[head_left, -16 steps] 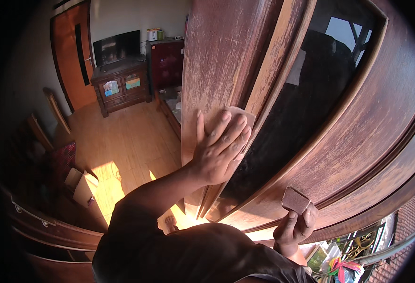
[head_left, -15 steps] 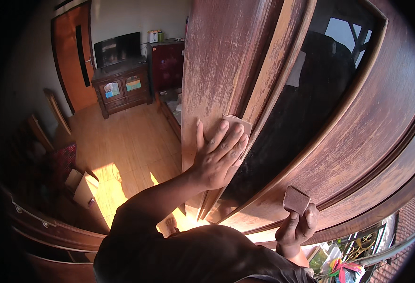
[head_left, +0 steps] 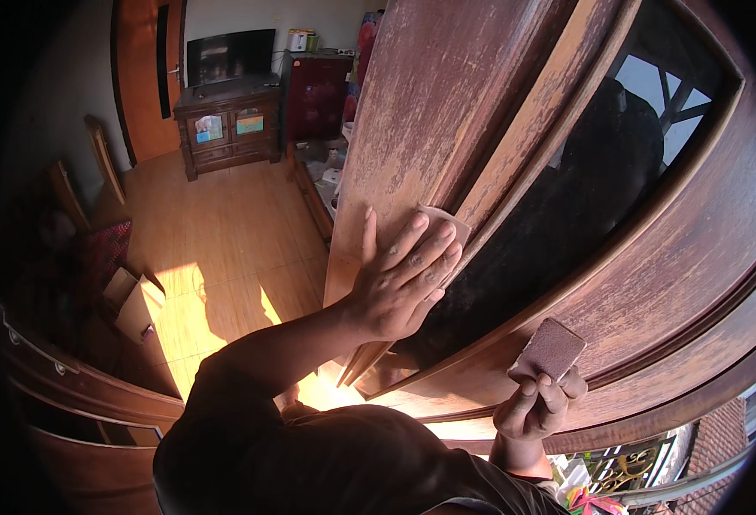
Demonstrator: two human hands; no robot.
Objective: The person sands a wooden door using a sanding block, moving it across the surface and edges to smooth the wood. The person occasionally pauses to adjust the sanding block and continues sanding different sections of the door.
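Observation:
My left hand [head_left: 405, 275] lies with its fingers stretched over a folded piece of sandpaper [head_left: 446, 221], pressing it to the worn brown wooden door [head_left: 412, 129]. Its little finger is spread to the left on the bare wood. The sandpaper sits by the raised moulding that borders the dark glass pane [head_left: 549, 223]. Lower right, my right hand [head_left: 539, 408] pinches a second square of sandpaper [head_left: 554, 348] between thumb and fingers, grit face showing, in front of the door's lower rail. Patches of the door's finish are scuffed down to pale wood.
Beyond the door, a tiled floor [head_left: 232, 223] leads to a wooden cabinet [head_left: 230, 129] with a television [head_left: 230, 58] and a dark red fridge [head_left: 316, 99]. An opened cardboard box [head_left: 140, 309] stands at left. Metal railing and roof tiles [head_left: 721, 429] show lower right.
The view has shifted, with the door leaning more to the right. My left hand stays on the sandpaper against the door. My right hand has turned its sandpaper to show more of its face.

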